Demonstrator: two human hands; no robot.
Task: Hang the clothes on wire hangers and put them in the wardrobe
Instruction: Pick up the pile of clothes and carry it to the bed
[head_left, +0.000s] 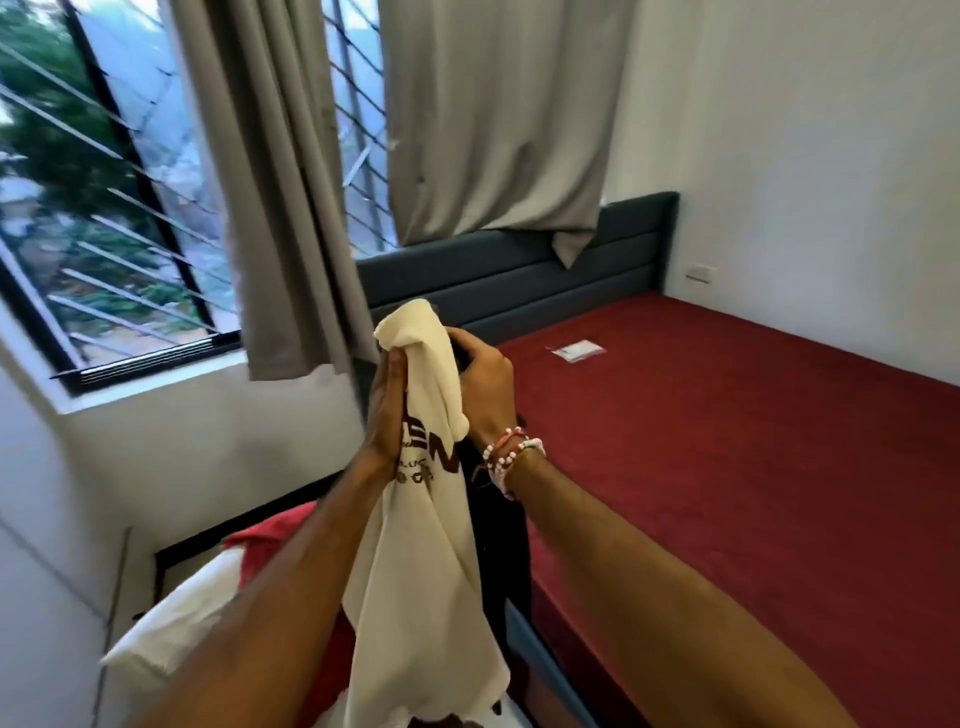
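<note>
A cream T-shirt (421, 561) with dark lettering hangs in front of me, bunched at the top. My left hand (387, 410) grips its upper part from the left. My right hand (480, 384), with beaded bracelets at the wrist, holds the shirt's top from the right, fingers curled round something dark there. A dark garment (496, 519) hangs behind the cream shirt, mostly hidden. No wire hanger or wardrobe shows clearly.
A bed with a red cover (727, 441) and a blue-grey headboard (519, 270) fills the right. A small packet (577, 351) lies on it. Red and white clothes (208, 597) are piled low at the left. Grey curtains (270, 208) hang over a barred window (104, 208).
</note>
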